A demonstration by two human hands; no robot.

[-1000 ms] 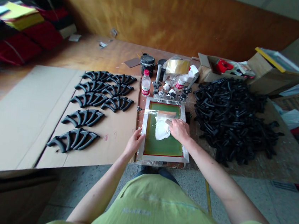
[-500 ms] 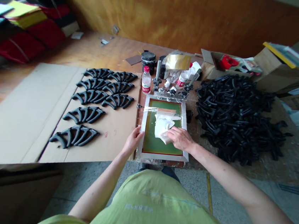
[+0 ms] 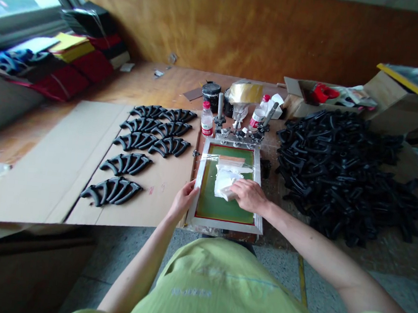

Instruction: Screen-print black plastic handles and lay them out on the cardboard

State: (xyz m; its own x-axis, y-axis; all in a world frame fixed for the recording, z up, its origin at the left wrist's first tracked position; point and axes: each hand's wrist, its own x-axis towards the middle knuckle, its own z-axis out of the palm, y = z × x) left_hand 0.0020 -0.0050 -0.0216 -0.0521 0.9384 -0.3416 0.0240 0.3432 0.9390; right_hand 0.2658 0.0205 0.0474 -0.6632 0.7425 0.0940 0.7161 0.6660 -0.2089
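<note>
A silk-screen printing frame (image 3: 224,225) with a silver metal rim and green mesh lies in front of me. My left hand (image 3: 184,198) grips its left rim, the thumb on top. Over the mesh, my right hand (image 3: 249,195) is closed on a crumpled white cloth (image 3: 222,182), pressing it near the middle; its fingertips are partly hidden in the folds. Just beyond the cloth, a squeegee (image 3: 231,161) with a wooden handle rests across the screen. Metal hinge clamps (image 3: 238,138) hold the frame's far end.
Black curved plastic parts (image 3: 123,191) lie in rows on cardboard (image 3: 53,160) at left. A large heap of black parts (image 3: 338,165) covers the right side. Behind the clamps stand a red-capped bottle (image 3: 207,121), a black tub (image 3: 211,96) and an open carton (image 3: 294,93).
My right hand has shifted slightly on the screen with the cloth. My left hand keeps its hold on the rim. The camera view has turned a little to the left.
</note>
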